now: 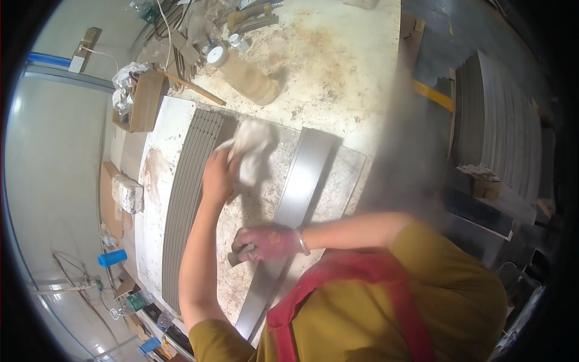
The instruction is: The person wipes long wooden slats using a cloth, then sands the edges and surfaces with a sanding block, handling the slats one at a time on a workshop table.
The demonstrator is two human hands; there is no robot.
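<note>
My bare left hand is closed on a crumpled white cloth, which is blurred, at the far end of the work surface. A stack of long grey metal strips lies just to the left of that hand, along my forearm. My right hand, in a dusty red-pink glove, is curled closed above the lower part of a long flat shiny metal strip. A small dark greyish end pokes out from its fingers; its kind cannot be made out. The strip runs slantwise across a worn, stained board.
Beyond the board stands a cloudy jar with a white lid, near a small white bottle and clutter. A cardboard box and a wrapped white bundle are at left. Stacked panels stand on the right.
</note>
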